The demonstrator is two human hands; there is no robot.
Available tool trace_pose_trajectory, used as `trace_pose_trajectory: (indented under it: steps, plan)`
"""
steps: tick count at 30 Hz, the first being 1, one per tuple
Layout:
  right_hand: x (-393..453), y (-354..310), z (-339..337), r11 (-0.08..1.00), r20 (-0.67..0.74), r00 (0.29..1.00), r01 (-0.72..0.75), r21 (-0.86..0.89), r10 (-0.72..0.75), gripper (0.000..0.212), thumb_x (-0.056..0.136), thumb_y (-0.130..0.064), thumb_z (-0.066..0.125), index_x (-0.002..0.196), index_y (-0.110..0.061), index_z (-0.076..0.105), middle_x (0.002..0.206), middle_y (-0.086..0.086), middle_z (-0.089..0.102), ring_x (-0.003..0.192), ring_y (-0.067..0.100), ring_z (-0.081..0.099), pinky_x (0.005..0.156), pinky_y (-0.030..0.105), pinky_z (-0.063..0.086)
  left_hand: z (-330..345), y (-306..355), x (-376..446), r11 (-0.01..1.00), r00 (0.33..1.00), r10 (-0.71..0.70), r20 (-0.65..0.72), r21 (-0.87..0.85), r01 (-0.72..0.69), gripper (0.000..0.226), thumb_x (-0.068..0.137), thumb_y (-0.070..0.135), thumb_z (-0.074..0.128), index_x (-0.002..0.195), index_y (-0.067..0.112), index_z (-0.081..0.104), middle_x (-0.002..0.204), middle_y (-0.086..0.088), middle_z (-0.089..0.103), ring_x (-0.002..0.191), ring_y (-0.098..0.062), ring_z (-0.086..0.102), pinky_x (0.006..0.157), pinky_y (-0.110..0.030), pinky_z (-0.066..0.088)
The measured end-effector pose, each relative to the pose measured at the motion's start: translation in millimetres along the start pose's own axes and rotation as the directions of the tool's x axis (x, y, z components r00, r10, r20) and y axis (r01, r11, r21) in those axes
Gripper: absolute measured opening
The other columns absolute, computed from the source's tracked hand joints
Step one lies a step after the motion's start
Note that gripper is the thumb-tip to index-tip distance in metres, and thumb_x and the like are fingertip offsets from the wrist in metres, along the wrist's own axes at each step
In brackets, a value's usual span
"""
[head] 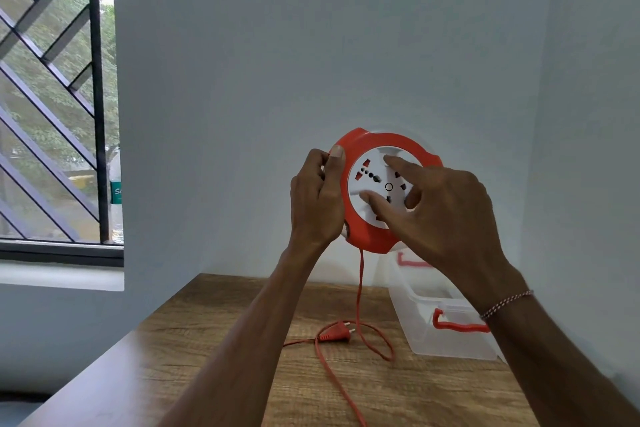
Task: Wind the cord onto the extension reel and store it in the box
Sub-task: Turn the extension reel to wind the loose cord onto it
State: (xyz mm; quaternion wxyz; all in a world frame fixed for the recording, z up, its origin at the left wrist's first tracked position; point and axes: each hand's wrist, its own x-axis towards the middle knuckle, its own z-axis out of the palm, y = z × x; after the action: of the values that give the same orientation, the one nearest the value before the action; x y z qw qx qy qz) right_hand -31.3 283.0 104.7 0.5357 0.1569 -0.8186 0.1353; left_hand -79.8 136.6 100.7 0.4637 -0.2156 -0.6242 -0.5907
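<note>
I hold a round orange extension reel (367, 239) with a white socket face upright in the air, above the table. My left hand (317, 199) grips its left rim, thumb over the edge. My right hand (446, 215) rests on the white face, fingers spread across the centre disc. An orange cord (360, 291) hangs from the reel's bottom down to the wooden table (194, 350), loops there and runs off toward the front edge. Its orange plug (334, 335) lies flat on the table. A clear plastic box (446, 343) with orange handles stands open at the right.
A white wall closes off the back and right side of the table. A window with a black diagonal grille (52, 97) is at the left, beyond the table's left edge.
</note>
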Motion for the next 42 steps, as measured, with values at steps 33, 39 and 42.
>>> trace_pose_trajectory:
  steps: [33, 39, 42]
  plan:
    - [-3.4, -2.3, -1.5, 0.981, 0.2, 0.976, 0.121, -0.155, -0.089, 0.052, 0.07, -0.034, 0.078, 0.119, -0.036, 0.064, 0.128, 0.011, 0.057, 0.108, 0.032, 0.057, 0.085, 0.042, 0.051, 0.2, -8.6, 2.3, 0.998, 1.0, 0.027, -0.008, 0.056, -0.027, 0.028, 0.1, 0.039, 0.042, 0.096, 0.016, 0.057, 0.08, 0.014, 0.065, 0.072, -0.007, 0.068, 0.061, -0.016, 0.056]
    - [-4.9, -2.0, -0.4, 0.989, 0.177, 0.982, 0.089, -0.121, -0.067, 0.056, 0.07, -0.041, 0.077, 0.123, -0.039, 0.059, 0.124, 0.012, 0.057, 0.104, 0.031, 0.059, 0.082, 0.041, 0.052, -0.1, -8.4, 1.9, 0.998, 0.999, 0.037, -0.005, 0.056, -0.037, 0.03, 0.1, 0.037, 0.042, 0.095, 0.012, 0.058, 0.077, 0.013, 0.064, 0.068, -0.006, 0.067, 0.059, -0.017, 0.055]
    - [-4.9, 2.6, 0.2, 0.991, 0.119, 0.992, 0.053, -0.122, -0.039, 0.06, 0.076, -0.056, 0.064, 0.132, -0.043, 0.049, 0.121, 0.01, 0.058, 0.099, 0.027, 0.061, 0.08, 0.037, 0.053, -0.4, -6.2, 1.3, 1.0, 1.0, 0.022, -0.003, 0.018, -0.022, 0.035, 0.101, 0.037, 0.042, 0.093, 0.007, 0.057, 0.071, 0.007, 0.064, 0.062, -0.011, 0.066, 0.056, -0.023, 0.057]
